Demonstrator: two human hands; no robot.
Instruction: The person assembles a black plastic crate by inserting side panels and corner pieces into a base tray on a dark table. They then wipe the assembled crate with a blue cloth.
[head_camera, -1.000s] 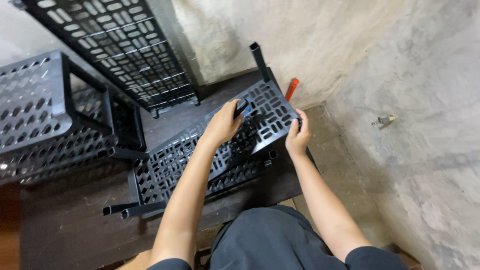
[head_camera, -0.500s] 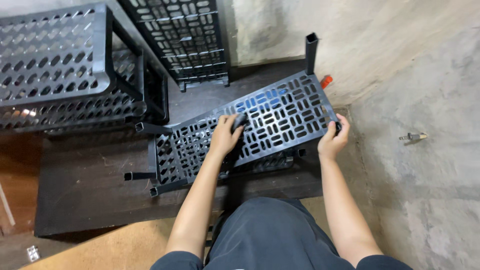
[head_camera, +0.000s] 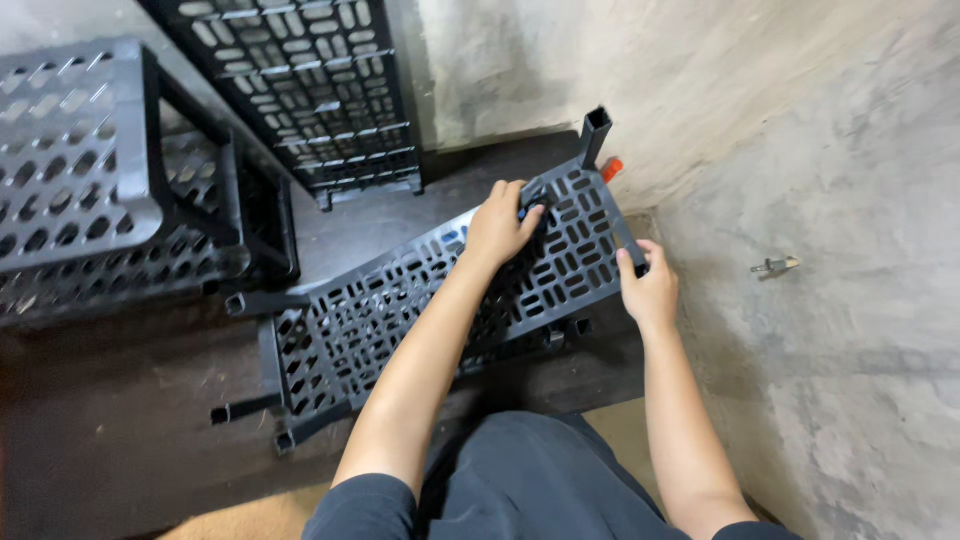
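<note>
At frame centre, the left hand (head_camera: 503, 225) grips a small black part (head_camera: 533, 196) on the slotted shelf (head_camera: 420, 295). The right hand (head_camera: 650, 290) clasps the shelf's right edge

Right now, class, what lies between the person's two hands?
In the head view, only the slotted black shelf panel lies between the left hand and right hand; both hands rest on it, nothing else between them.

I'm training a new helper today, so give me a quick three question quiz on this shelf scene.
1. True or false: the left hand rests on top of the black slotted shelf panel.
2. Which hand grips the panel's near edge?
3. The small orange object lies: A) by the panel's far corner post, B) on the assembled rack.

Key: 1 true. 2 the right hand. 3 A.
</note>
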